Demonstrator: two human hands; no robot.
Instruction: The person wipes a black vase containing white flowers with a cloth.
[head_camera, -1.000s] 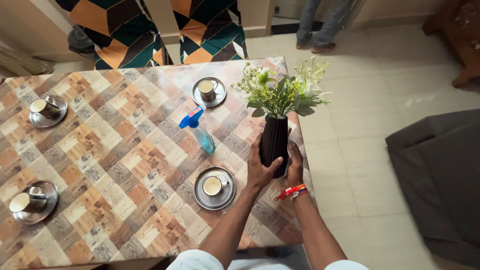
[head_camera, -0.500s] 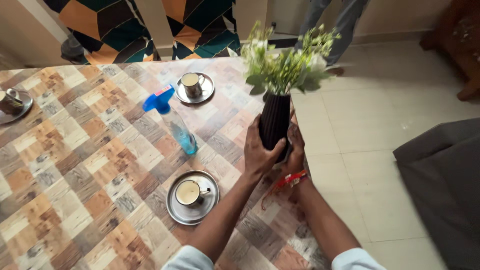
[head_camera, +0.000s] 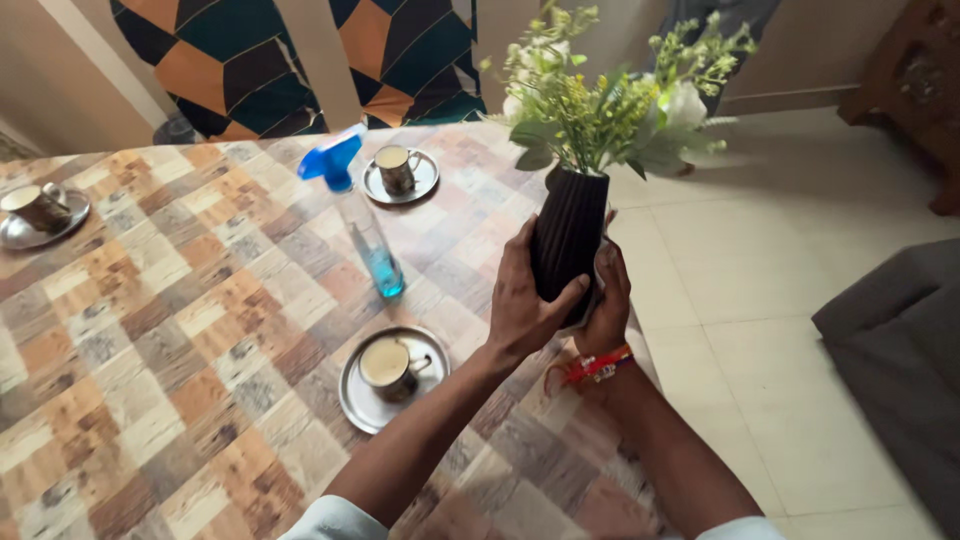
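A black ribbed vase (head_camera: 567, 235) with green and white flowers (head_camera: 610, 95) is lifted above the right edge of the table (head_camera: 150, 300). My left hand (head_camera: 520, 305) wraps its left side. My right hand (head_camera: 608, 305) grips its lower right side, with a pale cloth partly seen between palm and vase; a red and orange band (head_camera: 598, 365) sits on that wrist. A clear spray bottle (head_camera: 365, 230) with a blue trigger head stands just left of the vase. A metal cup on a saucer (head_camera: 390, 372) lies below my left hand.
Two more cups on saucers stand at the far edge (head_camera: 400, 172) and far left (head_camera: 40, 212). A chair with a patterned cover (head_camera: 250, 70) stands behind the table. Tiled floor (head_camera: 760, 300) lies to the right, a grey cushion (head_camera: 900, 350) at the right edge, a person's legs behind the flowers.
Both hands have raised the vase off the table and closer to the camera. The view has shifted, so the bottle and cups sit lower and further left.
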